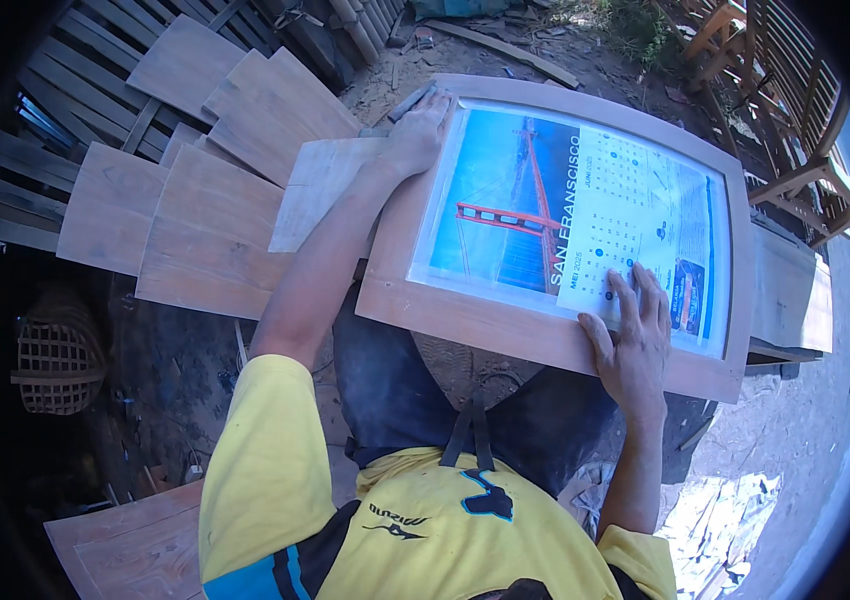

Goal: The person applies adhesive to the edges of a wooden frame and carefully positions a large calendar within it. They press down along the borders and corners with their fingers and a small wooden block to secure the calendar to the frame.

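Observation:
A wooden frame [505, 338] lies tilted across my lap, with a printed calendar sheet [585, 215] showing a red bridge inside it. My left hand [419, 132] is at the frame's far left corner, its fingers closed over a small flat grey piece [408, 103]. Part of that piece sticks out past the fingers, and its kind is unclear. On the near right side, my right hand [635, 340] lies with fingers spread, the fingertips on the sheet and the thumb and palm over the frame's near rail.
Several flat wooden panels [215, 235] lean fanned out at the left against dark slats. Another panel [130, 545] lies at the lower left, below a woven basket [60, 365]. Slatted wooden furniture [795, 110] stands at the far right. A wooden strip [505, 52] lies on the ground beyond.

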{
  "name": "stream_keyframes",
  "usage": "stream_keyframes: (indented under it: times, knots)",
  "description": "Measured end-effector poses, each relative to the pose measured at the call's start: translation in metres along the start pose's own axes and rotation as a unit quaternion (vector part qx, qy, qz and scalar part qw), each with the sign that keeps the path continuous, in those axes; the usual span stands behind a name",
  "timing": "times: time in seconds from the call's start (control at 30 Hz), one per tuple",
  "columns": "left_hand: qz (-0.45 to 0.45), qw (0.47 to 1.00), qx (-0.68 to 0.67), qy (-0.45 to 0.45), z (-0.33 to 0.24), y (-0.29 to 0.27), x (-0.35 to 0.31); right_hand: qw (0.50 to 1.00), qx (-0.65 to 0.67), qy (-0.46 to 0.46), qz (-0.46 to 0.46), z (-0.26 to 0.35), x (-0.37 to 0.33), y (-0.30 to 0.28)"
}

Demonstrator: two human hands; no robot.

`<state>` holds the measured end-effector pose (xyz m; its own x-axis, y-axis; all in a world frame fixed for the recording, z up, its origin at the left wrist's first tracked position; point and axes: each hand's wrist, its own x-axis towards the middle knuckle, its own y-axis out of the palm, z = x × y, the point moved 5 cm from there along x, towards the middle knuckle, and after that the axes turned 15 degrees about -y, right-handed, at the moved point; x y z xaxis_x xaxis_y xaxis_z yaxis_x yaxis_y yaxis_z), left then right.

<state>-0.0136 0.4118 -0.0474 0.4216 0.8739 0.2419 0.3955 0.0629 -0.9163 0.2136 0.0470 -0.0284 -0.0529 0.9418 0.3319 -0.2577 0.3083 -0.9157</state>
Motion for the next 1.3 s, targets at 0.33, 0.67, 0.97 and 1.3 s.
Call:
stream_keyframes:
  times: [0.33, 0.67, 0.97, 1.3]
  knots:
    - [0.113, 0.980, -0.081, 0.139, -0.302, 0.140, 0.070, 1.000, 0.022, 0.007, -0.002, 0.007, 0.006, -0.005]
    - [0.061, 0.998, -0.007, 0.010, -0.102, 0.062, 0.069, 0.999, 0.027, 0.020, 0.009, -0.004, -0.002, -0.007]
    - [0.116, 0.988, -0.036, 0.096, -0.270, 0.135, 0.076, 0.998, 0.051, 0.026, 0.005, -0.007, 0.001, -0.004]
    - [0.213, 0.936, -0.037, 0.277, -0.440, 0.191, 0.069, 0.996, 0.086, 0.011, -0.015, -0.016, -0.009, -0.002]
